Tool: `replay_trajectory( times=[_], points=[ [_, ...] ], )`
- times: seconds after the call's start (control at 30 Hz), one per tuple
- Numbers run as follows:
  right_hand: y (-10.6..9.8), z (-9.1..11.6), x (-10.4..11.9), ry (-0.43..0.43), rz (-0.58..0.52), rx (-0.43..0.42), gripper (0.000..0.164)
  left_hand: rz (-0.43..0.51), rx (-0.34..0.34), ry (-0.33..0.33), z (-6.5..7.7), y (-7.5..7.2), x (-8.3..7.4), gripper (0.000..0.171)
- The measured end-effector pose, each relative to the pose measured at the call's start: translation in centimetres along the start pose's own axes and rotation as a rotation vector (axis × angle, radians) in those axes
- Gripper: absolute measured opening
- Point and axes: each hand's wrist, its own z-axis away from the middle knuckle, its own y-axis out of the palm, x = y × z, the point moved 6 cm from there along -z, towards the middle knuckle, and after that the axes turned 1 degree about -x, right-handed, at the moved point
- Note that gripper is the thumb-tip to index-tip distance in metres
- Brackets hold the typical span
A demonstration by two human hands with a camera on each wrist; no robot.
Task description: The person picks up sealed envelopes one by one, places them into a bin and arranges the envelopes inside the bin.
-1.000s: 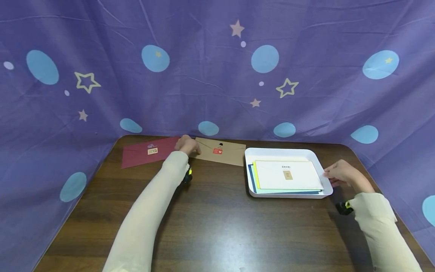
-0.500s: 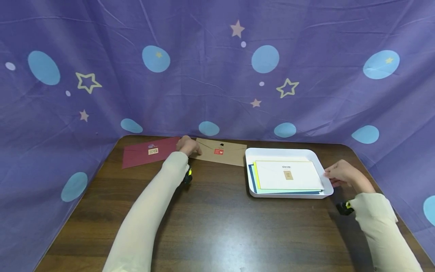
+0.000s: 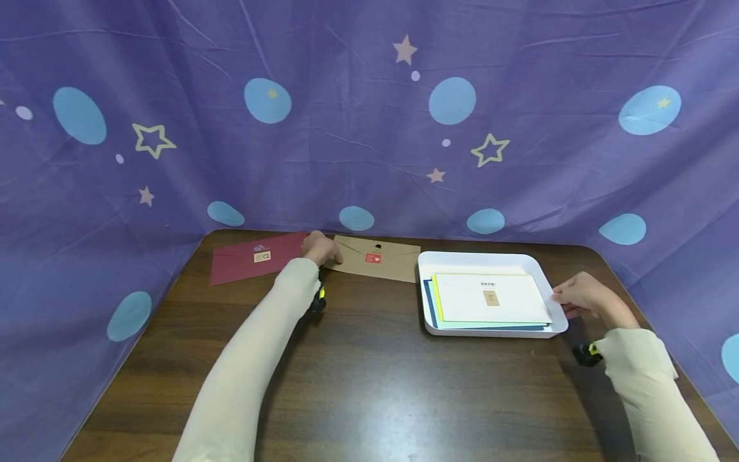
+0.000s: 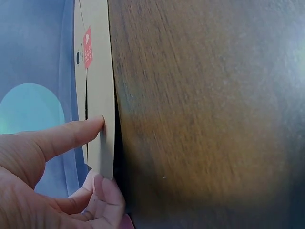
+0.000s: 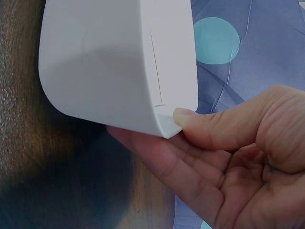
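My left hand (image 3: 321, 248) is at the left end of a brown kraft envelope (image 3: 392, 260) with a red heart sticker. In the left wrist view the thumb (image 4: 88, 132) presses on its face while curled fingers (image 4: 107, 198) meet its end edge. A dark red envelope (image 3: 239, 262) with a pale label lies just left of that hand. My right hand (image 3: 584, 294) pinches the right rim of a white tray (image 3: 462, 260), thumb over the rim and fingers beneath. Inside the tray a white envelope (image 3: 514, 298) tops a stack with yellow, mint and dark blue edges showing.
A brown wooden table (image 3: 346, 372) carries everything. Its far edge meets a purple curtain (image 3: 369, 128) printed with stars and blue ovals, which also hangs along both sides. The kraft envelope's right end reaches the tray's left wall.
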Motion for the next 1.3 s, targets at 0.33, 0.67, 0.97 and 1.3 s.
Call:
replay_trajectory(
  times=[0.33,0.67,0.97,1.3],
  points=[
    [-0.2,-0.2,-0.3,-0.003,0.0,0.001,0.039,0.181,0.165,-0.067,-2.1,0.7,0.9,0.061],
    [-0.3,0.0,0.0,-0.016,-0.02,0.006,0.04,0.24,0.24,-0.122,-2.1,0.7,0.9,0.047],
    [-0.5,-0.1,0.3,-0.019,-0.02,0.007,0.039,0.27,0.325,-0.083,-1.5,-0.2,1.6,0.017],
    [-0.5,-0.2,0.2,-0.017,-0.017,0.011,0.038,0.289,0.409,0.032,-1.7,-0.6,2.3,0.048]
  ],
)
